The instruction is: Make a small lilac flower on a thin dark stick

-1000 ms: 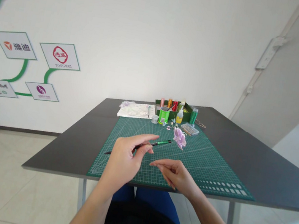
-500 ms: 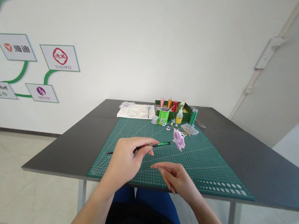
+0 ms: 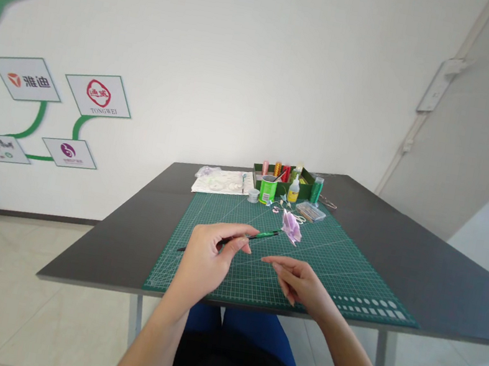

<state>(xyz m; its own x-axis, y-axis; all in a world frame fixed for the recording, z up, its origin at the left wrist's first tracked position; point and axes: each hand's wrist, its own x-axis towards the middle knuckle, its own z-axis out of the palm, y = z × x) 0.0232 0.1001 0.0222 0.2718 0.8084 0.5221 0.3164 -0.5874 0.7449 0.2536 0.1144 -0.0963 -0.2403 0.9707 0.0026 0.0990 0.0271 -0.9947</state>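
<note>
My left hand (image 3: 212,254) pinches the dark stem of a pale purple artificial flower (image 3: 291,227) between thumb and fingers. The stem lies slanted, its thin dark tail sticking out left behind the hand. Green wrapping (image 3: 267,234) covers the stretch of stem just below the bloom. Lower and to the right, my right hand (image 3: 296,280) hovers over the green cutting mat (image 3: 228,278), thumb and index finger pressed together. Whatever is in that pinch, if anything, is too fine to make out. The right hand is apart from the flower.
At the mat's back edge stand a bright green tin (image 3: 267,191), a glue bottle (image 3: 293,190), a green thread spool (image 3: 316,190) and a clear case (image 3: 310,212). Behind them is a dark green box (image 3: 304,190) with several spools. White sheets (image 3: 219,182) lie left on the black table (image 3: 136,208).
My right hand has moved slightly right and up, away from the left hand. The flower has shifted a little left; my left hand keeps its hold on the stem.
</note>
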